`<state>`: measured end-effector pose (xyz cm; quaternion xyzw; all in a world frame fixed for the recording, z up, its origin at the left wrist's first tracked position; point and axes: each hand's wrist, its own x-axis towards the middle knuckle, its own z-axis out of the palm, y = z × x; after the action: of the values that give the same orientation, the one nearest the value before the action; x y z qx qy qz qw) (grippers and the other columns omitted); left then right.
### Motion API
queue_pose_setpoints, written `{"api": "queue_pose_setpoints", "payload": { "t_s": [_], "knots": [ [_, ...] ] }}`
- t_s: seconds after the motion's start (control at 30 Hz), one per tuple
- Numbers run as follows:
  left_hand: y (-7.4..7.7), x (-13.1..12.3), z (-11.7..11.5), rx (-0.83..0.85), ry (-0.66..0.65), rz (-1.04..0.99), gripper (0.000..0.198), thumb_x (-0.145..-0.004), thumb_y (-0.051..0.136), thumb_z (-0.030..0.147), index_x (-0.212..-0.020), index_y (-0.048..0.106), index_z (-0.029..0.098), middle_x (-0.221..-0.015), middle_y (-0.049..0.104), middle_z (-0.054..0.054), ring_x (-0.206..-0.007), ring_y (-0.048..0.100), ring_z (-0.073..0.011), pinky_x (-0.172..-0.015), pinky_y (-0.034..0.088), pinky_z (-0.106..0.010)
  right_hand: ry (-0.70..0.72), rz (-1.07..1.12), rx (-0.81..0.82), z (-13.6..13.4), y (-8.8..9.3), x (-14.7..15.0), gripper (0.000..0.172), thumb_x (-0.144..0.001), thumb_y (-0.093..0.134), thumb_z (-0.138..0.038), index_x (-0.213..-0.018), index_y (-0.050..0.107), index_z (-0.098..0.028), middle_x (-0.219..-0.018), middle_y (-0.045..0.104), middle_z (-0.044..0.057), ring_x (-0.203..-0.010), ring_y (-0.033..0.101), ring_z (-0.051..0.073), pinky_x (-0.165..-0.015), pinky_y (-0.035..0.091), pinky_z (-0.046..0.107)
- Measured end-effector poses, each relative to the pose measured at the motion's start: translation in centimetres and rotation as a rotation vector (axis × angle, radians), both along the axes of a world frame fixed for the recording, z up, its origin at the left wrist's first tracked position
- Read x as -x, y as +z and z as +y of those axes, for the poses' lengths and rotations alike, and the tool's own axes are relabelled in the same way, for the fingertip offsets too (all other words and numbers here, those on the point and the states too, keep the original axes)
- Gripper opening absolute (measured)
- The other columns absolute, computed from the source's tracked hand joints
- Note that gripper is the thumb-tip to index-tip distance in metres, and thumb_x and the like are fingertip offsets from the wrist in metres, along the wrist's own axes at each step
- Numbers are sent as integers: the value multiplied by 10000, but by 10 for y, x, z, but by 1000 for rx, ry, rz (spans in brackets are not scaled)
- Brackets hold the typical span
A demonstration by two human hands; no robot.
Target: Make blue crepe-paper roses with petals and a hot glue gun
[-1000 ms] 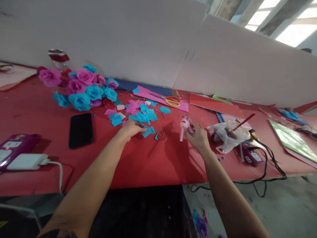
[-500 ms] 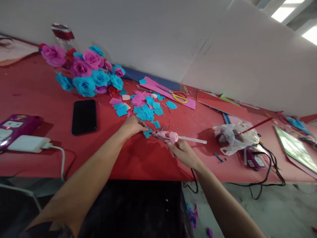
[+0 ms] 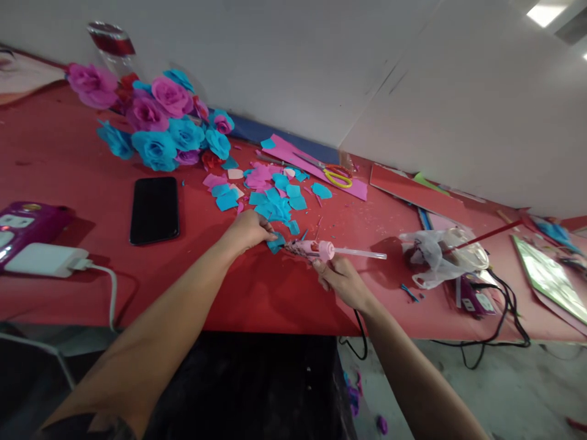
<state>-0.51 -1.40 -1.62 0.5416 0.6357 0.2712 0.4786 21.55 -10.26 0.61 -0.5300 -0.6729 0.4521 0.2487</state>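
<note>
Glue gun (image 3: pixel 314 249) crosswise, nozzle (image 3: pixel 286 245) seemingly leftward

From my end I can read no text, label, brand, number or sign. The glue gun (image 3: pixel 316 249) in my right grip (image 3: pixel 343 280) bears red and dark marks, too small and blurred to make out. Well left of my left grip (image 3: pixel 250 232), the purple socket block (image 3: pixel 46 227) has a round yellowish spot I cannot read. On the wall (image 3: pixel 293 73), beyond my right grip, thin dark strokes form no letters.
</note>
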Motion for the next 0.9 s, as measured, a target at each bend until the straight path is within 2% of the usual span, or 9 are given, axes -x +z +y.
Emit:
{"api": "queue_pose_setpoints", "payload": {
  "t_s": [0.13, 0.43, 0.53, 0.63, 0.7, 0.77, 0.83, 0.9],
  "knots": [
    [-1, 1, 0, -15, -41, 60, 134, -515, 777, 158, -492, 646, 177, -525, 609, -29, -571, 540, -176, -575, 347, -279, -29, -44, 16, 1, 1, -2, 517, -893, 443, -527, -483, 441, -212, -416, 437, -21, -401, 407, 92, -405, 313, 230],
    [-1, 1, 1, -24, -41, 87, 146, -491, 795, 191, -494, 650, 189, -535, 632, -35, -582, 570, -189, -556, 358, -272, -50, -73, -58, 1, -2, -4, 429, -908, 435, -479, -573, 462, -212, -462, 430, -33, -445, 407, 109, -459, 324, 245],
    [-1, 2, 1, -42, -32, 72, 164, -455, 808, 201, -482, 646, 196, -526, 633, -20, -590, 575, -183, -554, 368, -266, -38, -139, -101, 2, -1, -8, 405, -915, 411, -478, -637, 526, -207, -483, 451, -27, -465, 438, 121, -477, 341, 247],
    [-4, 4, 1, -33, -33, 36, 159, -453, 803, 223, -493, 651, 199, -530, 639, -8, -601, 585, -182, -567, 392, -267, -102, -357, -234, 15, 3, -23, 347, -914, 404, -462, -865, 611, -189, -624, 574, 14, -581, 544, 164, -546, 387, 261],
    [-7, 5, 1, -31, -44, -5, 143, -477, 792, 243, -523, 664, 201, -564, 657, -12, -626, 602, -188, -592, 420, -277, -193, -633, -291, 31, 6, -39, 337, -900, 432, -433, -1028, 589, -164, -821, 644, 76, -694, 600, 210, -596, 407, 285],
    [-10, 5, 2, -58, -60, -81, 136, -503, 781, 253, -559, 669, 200, -621, 683, -24, -656, 619, -193, -620, 444, -289, -240, -907, -301, 49, 8, -55, 344, -892, 445, -364, -1129, 552, -140, -1024, 635, 151, -802, 618, 254, -654, 427, 322],
    [-10, 4, 3, -127, -51, -163, 155, -515, 776, 250, -561, 638, 196, -647, 688, -27, -658, 622, -190, -616, 455, -289, -242, -1088, -301, 64, 10, -65, 341, -861, 457, -243, -1164, 554, -121, -1139, 595, 203, -955, 591, 309, -756, 434, 388],
    [-7, 2, 3, -228, -30, -210, 195, -518, 775, 238, -551, 588, 195, -610, 663, -9, -621, 606, -178, -578, 448, -275, -275, -1149, -370, 73, 14, -61, 407, -779, 497, -146, -1178, 575, -122, -1254, 536, 223, -1128, 491, 374, -847, 401, 471]
  ]
}}
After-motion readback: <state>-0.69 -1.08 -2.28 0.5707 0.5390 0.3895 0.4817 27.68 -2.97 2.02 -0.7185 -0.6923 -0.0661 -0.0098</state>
